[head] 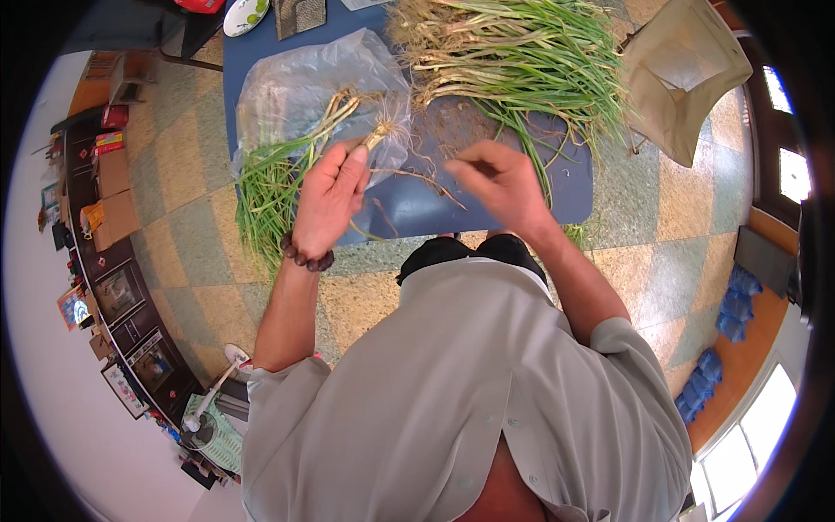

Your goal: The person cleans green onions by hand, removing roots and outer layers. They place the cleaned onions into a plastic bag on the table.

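Observation:
My left hand (336, 186), with a dark beaded bracelet at the wrist, grips a green onion (378, 134) near its rooted white end. The roots point up and away from me. My right hand (499, 183) is over the blue table's near part, fingers curled and slightly blurred; whether it holds anything is unclear. Between the hands lies a brown, withered strand (427, 177). Several green onions (271, 173) lie left of my left hand, partly on a clear plastic bag (280, 85), their leaves hanging over the table edge. A large pile of green onions (522, 62) covers the far right.
Soil and root scraps (456, 127) lie on the blue table (417, 212). A plate with green fruit (246, 16) stands at the far left corner. A beige fabric chair (678, 85) is beyond the right edge, and a fan (199, 424) stands at lower left.

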`<state>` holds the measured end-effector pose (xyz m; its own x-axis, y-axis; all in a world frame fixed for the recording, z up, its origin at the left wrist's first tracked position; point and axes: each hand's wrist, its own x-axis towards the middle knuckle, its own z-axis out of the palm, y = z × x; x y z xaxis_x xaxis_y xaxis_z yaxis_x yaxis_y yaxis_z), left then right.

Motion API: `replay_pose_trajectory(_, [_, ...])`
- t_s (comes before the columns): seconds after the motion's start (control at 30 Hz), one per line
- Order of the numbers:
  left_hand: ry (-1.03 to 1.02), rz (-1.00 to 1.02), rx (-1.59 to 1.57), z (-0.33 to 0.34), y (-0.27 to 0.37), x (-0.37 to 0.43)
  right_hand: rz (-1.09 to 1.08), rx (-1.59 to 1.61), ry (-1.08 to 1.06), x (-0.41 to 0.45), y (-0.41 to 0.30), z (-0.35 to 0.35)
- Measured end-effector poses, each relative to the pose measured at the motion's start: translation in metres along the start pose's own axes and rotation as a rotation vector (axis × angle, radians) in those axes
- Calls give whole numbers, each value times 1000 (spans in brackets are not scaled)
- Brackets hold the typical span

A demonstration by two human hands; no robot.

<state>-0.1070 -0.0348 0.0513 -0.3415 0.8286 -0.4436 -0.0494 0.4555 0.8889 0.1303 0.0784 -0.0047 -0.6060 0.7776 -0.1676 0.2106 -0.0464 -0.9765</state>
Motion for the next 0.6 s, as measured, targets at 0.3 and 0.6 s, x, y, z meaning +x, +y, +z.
replay_pose_trajectory(0.3, [-273, -186, -281, 10, -1, -34, -185, 184, -67, 1, -29, 31])
replay_pose_trajectory(0.6, [-281, 34, -42, 27, -14, -42, 324, 591, -23, -12, -41, 26])
